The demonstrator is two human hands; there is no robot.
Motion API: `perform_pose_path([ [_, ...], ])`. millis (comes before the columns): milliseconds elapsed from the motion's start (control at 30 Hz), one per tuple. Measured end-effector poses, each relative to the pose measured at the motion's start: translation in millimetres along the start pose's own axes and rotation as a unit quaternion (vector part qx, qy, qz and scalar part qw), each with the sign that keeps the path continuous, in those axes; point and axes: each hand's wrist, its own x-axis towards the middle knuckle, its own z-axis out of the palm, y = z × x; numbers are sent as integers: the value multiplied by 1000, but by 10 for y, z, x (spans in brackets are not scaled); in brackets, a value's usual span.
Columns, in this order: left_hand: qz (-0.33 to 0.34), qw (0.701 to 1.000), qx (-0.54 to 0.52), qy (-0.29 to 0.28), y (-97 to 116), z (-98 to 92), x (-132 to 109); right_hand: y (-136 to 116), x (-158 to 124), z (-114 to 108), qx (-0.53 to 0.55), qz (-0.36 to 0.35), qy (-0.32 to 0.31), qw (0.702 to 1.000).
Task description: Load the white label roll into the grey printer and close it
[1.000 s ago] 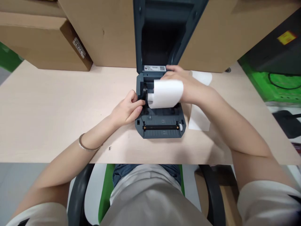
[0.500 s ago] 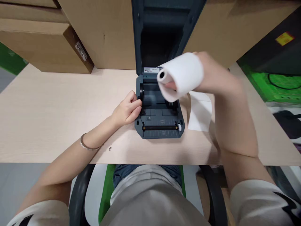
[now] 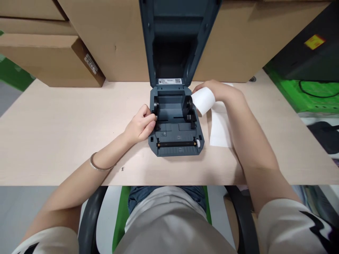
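A dark blue-grey label printer [image 3: 174, 138] stands on the table with its lid [image 3: 182, 21] raised. Inside it, the bay between two black roll holders [image 3: 189, 103] has no roll in it. My left hand [image 3: 141, 124] is closed at the printer's left rim, its fingertips curled over the edge. Just right of the printer, my right hand [image 3: 215, 90] holds a white label roll [image 3: 204, 100] from behind; most of its fingers are hidden. A loose strip of white labels [image 3: 220, 128] lies on the table below the roll, partly under my right forearm.
Cardboard boxes [image 3: 53, 60] stand at the back left, and large cardboard [image 3: 116, 46] rises behind the printer. At the right are a green bin [image 3: 312, 97] with a black cable and a dark panel with a yellow label [image 3: 314, 42]. The table's front edge [image 3: 169, 185] runs before my body.
My right hand has brought the label roll down and away from above the printer to its right side, uncovering the bay. My left hand stays at the left rim.
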Motion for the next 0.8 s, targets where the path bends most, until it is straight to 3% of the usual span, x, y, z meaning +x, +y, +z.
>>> perform_pose_path([
  [100, 0, 1000, -1, -6, -2, -9, -1, -10, 93, 89, 18, 15, -29, 999],
  [200, 0, 1000, -4, -5, -5, -13, -3, -4, 11, -28, 44, 14, -32, 998],
  [433, 5, 1000, 6, -11, 3, -19, 3, 36, -431, -444, 139, 26, 83, 986],
  [533, 2, 1000, 10, -11, 9, -24, 1, 34, -403, -389, 184, -9, 25, 983],
  [633, -5, 1000, 12, -14, 10, -30, -5, 13, -282, -280, 142, 2, -32, 989],
  [800, -18, 1000, 6, -24, 3, -32, -16, 89, -249, -286, 36, 45, 72, 996],
])
